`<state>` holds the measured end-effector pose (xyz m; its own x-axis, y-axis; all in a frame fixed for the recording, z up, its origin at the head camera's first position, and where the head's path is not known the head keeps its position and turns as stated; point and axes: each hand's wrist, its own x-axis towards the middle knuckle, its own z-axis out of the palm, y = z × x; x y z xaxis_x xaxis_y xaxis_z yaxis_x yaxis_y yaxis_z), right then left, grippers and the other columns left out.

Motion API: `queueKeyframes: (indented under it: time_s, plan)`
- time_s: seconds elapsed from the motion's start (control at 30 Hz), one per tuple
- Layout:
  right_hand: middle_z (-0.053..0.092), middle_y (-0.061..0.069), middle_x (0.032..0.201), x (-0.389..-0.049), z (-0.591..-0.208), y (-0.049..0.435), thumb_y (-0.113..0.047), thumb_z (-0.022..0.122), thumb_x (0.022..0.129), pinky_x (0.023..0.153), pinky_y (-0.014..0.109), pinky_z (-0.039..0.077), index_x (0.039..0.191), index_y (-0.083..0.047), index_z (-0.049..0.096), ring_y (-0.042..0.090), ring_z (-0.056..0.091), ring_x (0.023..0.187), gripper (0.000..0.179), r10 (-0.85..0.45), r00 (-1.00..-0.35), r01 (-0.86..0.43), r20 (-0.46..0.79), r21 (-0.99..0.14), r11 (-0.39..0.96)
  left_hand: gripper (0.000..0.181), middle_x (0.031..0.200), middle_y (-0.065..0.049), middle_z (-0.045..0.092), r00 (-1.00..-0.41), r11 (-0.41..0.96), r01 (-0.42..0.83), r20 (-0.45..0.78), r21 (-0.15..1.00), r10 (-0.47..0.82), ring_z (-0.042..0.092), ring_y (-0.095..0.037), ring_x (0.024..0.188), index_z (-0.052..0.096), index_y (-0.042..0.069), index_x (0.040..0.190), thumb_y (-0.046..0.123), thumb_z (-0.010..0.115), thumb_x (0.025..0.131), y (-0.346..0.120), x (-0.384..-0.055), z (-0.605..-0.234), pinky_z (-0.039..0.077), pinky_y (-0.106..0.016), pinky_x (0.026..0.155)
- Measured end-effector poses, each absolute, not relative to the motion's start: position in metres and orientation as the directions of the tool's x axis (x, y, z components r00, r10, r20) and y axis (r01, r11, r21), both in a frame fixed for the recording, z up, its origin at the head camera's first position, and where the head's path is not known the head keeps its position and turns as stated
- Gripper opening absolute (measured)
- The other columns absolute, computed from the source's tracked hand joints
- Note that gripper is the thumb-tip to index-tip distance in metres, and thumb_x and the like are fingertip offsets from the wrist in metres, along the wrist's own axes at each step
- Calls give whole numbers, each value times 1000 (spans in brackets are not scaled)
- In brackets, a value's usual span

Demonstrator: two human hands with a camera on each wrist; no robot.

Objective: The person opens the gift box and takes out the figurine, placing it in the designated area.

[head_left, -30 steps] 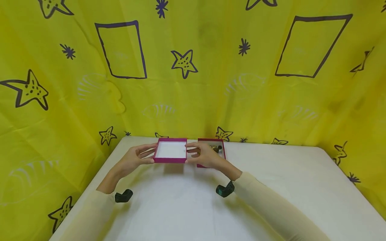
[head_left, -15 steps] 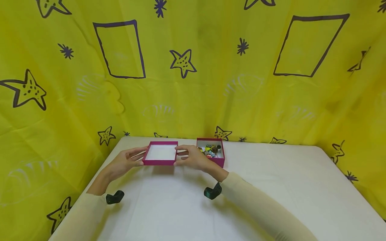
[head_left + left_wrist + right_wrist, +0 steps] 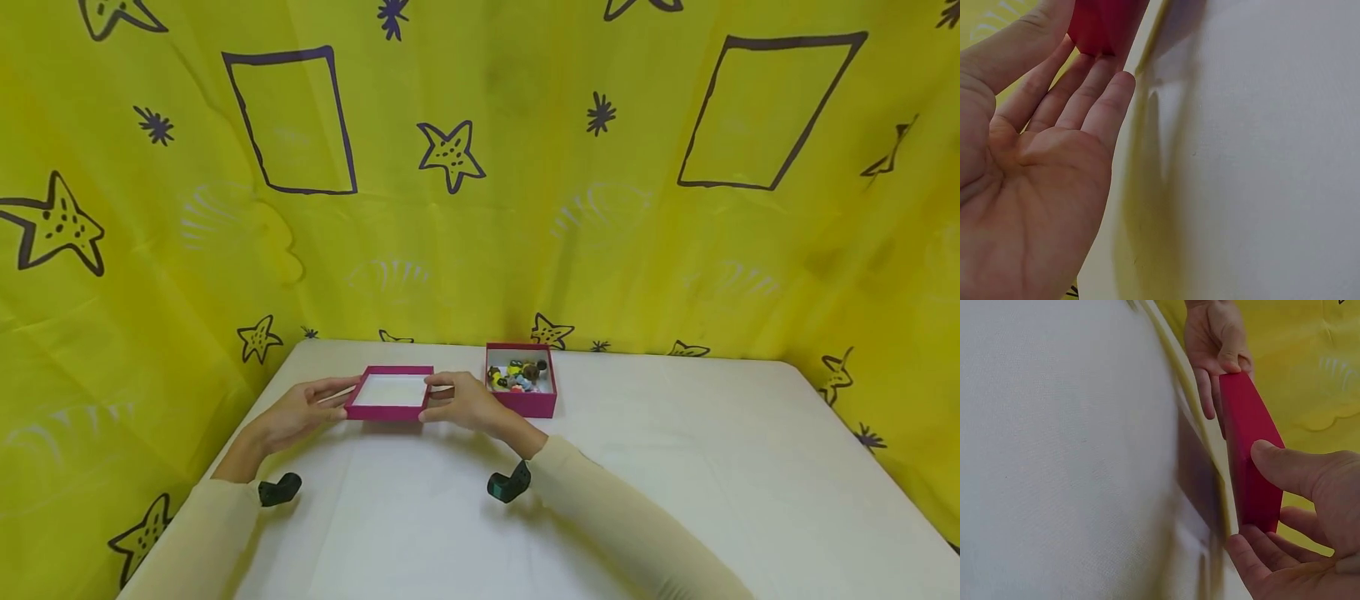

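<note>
Both hands hold a magenta box lid [image 3: 388,412], its white inside facing up, just above the table at centre-left in the head view. My left hand [image 3: 296,410] pinches its left side between thumb and fingers. My right hand [image 3: 471,406] grips the right side, and the right wrist view shows the thumb on the lid's wall [image 3: 1254,431] with fingers beneath. To the right of the lid, a magenta box [image 3: 531,407] stands uncovered. Several small colourful toy figures [image 3: 519,377] lie inside it. In the left wrist view only a red corner of the lid [image 3: 1100,28] shows.
A white-covered table [image 3: 675,467] spreads out around the hands. Behind and along both sides hangs a yellow curtain [image 3: 525,225] with starfish drawings. A dark camera mount sits at each wrist, the right one [image 3: 509,482] low over the table.
Both hands have carried the lid left and lower, towards the table. The box and its figures, earlier partly behind my right hand, are now in plain sight.
</note>
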<state>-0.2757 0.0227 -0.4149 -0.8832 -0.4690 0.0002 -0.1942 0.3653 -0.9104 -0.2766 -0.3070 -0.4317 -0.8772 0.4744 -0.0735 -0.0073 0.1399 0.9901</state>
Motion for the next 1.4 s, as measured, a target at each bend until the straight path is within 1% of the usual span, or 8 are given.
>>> queueKeyframes:
  time_s: [0.23, 0.43, 0.6, 0.8, 0.97, 1.07, 1.23, 1.4]
  plan:
    - [63, 15, 140, -278, -422, 22, -15, 85, 86, 108, 43, 50, 142, -2, 59, 29, 63, 126, 63, -459, -888, -182, -12, -909, 376, 65, 166, -26, 21, -864, 148, -13, -85, 989, 497, 22, -46, 151, 34, -8, 155, 2, 65, 99, -308, -279, -434, 49, -29, 106]
    - [61, 15, 142, -279, -424, 21, -13, 85, 86, 109, 43, 48, 143, -1, 58, 30, 61, 129, 65, -459, -888, -170, -24, -910, 378, 65, 165, -27, 22, -868, 169, -22, -103, 985, 486, 24, -45, 150, 36, -8, 154, 1, 66, 98, -306, -280, -433, 49, -30, 105]
    - [61, 15, 142, -281, -427, 20, -14, 86, 85, 109, 43, 49, 144, -3, 57, 29, 61, 129, 66, -449, -893, -172, -28, -900, 399, 65, 164, -28, 24, -870, 173, -25, -107, 985, 482, 26, -45, 150, 37, -9, 154, -1, 67, 97, -305, -282, -434, 50, -30, 104]
    - [63, 14, 141, -285, -430, 19, -14, 87, 84, 108, 42, 50, 142, -4, 59, 29, 62, 128, 65, -436, -900, -178, -31, -885, 431, 69, 163, -29, 26, -877, 183, -35, -118, 983, 466, 27, -45, 149, 37, -10, 153, -3, 71, 94, -303, -283, -433, 50, -32, 104]
    - [65, 14, 137, -284, -431, 18, -15, 86, 84, 108, 43, 50, 140, -4, 60, 29, 63, 125, 63, -433, -901, -188, -35, -867, 461, 71, 161, -26, 33, -895, 240, -55, -155, 969, 419, 31, -43, 149, 42, -5, 152, 0, 76, 90, -298, -281, -434, 53, -34, 101]
    - [67, 15, 134, -283, -432, 17, -14, 86, 85, 107, 43, 50, 140, -3, 61, 29, 65, 123, 61, -432, -901, -195, -31, -861, 470, 70, 160, -23, 38, -906, 270, -71, -176, 960, 385, 35, -41, 148, 47, -2, 151, 1, 78, 89, -296, -282, -435, 54, -34, 100]
    - [69, 15, 130, -283, -433, 17, -14, 86, 85, 105, 43, 52, 138, -3, 62, 29, 66, 119, 60, -423, -906, -203, -21, -855, 477, 68, 159, -23, 40, -910, 284, -72, -179, 956, 373, 37, -40, 147, 48, -2, 150, 0, 78, 89, -295, -283, -435, 55, -35, 99]
    - [70, 14, 128, -284, -435, 16, -15, 86, 85, 104, 42, 53, 138, -3, 62, 28, 67, 118, 59, -420, -908, -209, -13, -853, 478, 69, 159, -24, 39, -909, 284, -84, -190, 955, 371, 36, -40, 147, 48, -2, 150, 1, 78, 88, -296, -282, -435, 55, -35, 99]
